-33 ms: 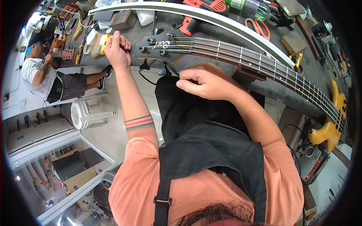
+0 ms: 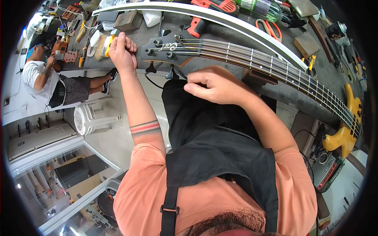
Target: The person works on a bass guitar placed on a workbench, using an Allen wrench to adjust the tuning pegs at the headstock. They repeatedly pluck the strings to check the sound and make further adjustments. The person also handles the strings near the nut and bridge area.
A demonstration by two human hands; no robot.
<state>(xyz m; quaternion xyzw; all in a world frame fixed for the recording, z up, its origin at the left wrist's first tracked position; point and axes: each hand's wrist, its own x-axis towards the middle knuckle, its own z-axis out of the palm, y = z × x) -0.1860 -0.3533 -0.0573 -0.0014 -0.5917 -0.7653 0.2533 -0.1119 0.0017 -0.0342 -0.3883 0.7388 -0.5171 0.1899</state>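
Observation:
An electric bass with a black headstock, a long fretted neck and a yellow wood body lies along the bench edge. My left hand is raised just left of the headstock in a loose fist, thumb up, with nothing visible in it. Behind its knuckles is a paint brush with pale bristles. Below the neck, close to the headstock, my right hand is loosely curled with its thumb toward the left; no object shows in it. Its fingertips are partly hidden. Black tuning keys hang below the headstock.
A wooden block sits under the neck. Behind lie a long white strip, a red-and-black power tool, orange-handled scissors and a green bottle. At far left a person handles a guitar near a white stool.

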